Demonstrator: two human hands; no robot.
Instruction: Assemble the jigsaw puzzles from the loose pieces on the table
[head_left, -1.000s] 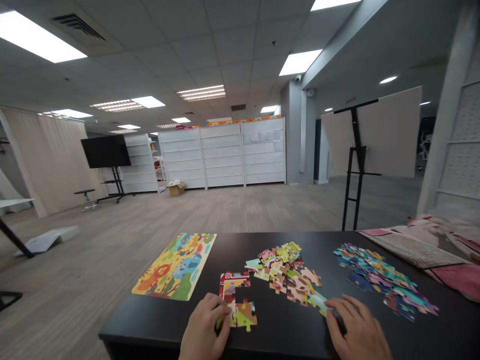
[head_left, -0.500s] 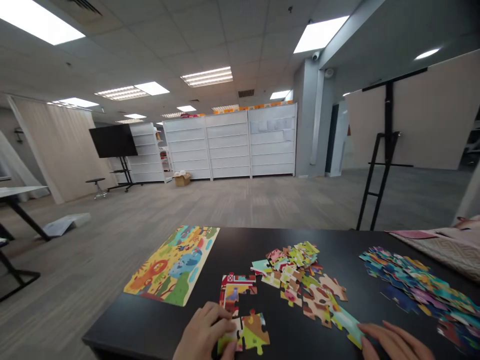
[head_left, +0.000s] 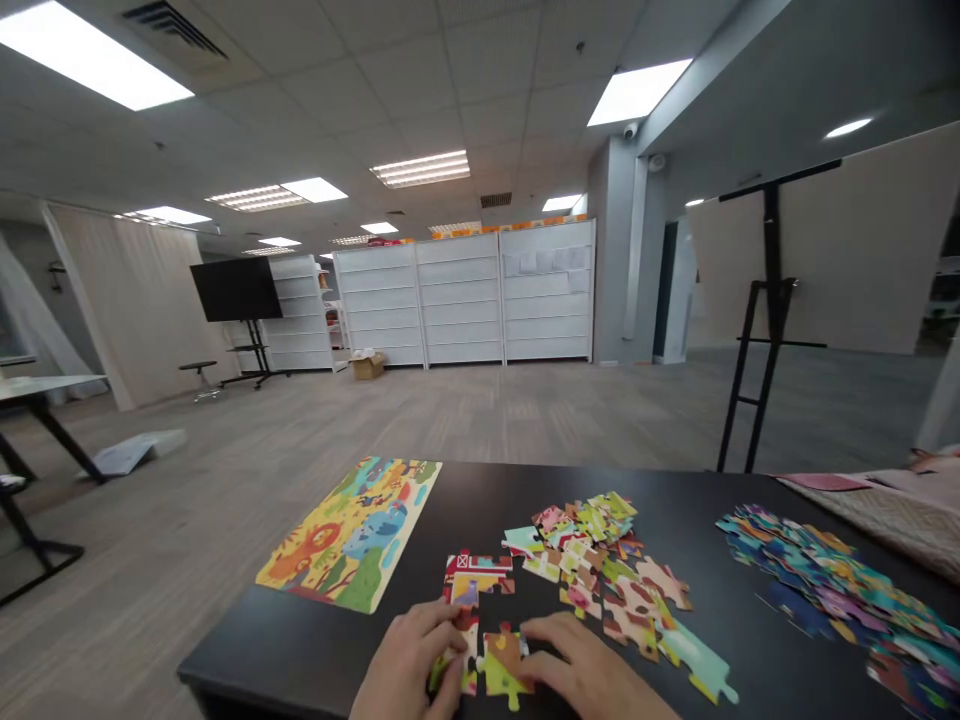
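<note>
My left hand [head_left: 411, 662] has its thumb and fingers closed on a partly covered jigsaw piece [head_left: 470, 680] at the left of a small assembled section. Across from it, my right hand [head_left: 581, 665] grips the right edge of a brown and green jigsaw piece [head_left: 502, 662] with thumb and fingers. These two pieces lie side by side on the dark table. Above them is a joined part with a red barn [head_left: 480, 572]. To the right spreads a loose pile of farm-coloured pieces [head_left: 589, 545], with a long light-blue and green piece [head_left: 697, 655] at its near end.
A printed animal picture sheet [head_left: 352, 535] lies on the dark table [head_left: 300, 650] at left. A heap of blue and purple pieces [head_left: 832, 575] covers the right side. Patterned fabric [head_left: 892, 510] sits at the right edge. Beyond are a black stand [head_left: 757, 370] and white shelves [head_left: 461, 300].
My right hand has left the long light-blue piece and moved left to the brown and green piece. My left hand stays on its piece. The view has tilted up slightly.
</note>
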